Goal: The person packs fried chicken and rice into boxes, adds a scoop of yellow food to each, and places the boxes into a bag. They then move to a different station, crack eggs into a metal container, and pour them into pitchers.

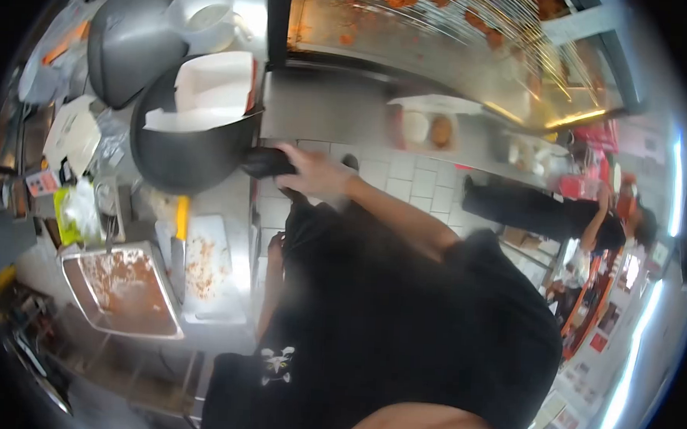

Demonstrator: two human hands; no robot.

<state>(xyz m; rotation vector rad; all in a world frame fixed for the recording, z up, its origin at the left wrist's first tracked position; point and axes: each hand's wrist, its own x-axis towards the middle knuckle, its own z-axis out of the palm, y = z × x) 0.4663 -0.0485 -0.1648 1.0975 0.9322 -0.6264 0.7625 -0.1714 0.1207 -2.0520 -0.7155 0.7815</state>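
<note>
My right hand (315, 172) reaches across in front of my body, its fingers closed round a blurred black handle (267, 164). That handle meets the edge of a large round black pan (185, 158) on the steel counter. An open white takeaway box with a red side (213, 86) sits in the pan. Lower down, beside the counter edge, my left hand (276, 244) hangs close to my black shirt; its fingers are mostly hidden. A white cutting board (207, 262) with brown crumbs lies near it, with a yellow-handled knife (180, 230) along its side.
A steel tray with brown residue (125, 289) stands at the counter's left. Behind the pan are a black bin-like container (128, 44) and a clear tub (203, 17). A heated rack of fried food (443, 35) is ahead; another person (558, 216) stands at the right.
</note>
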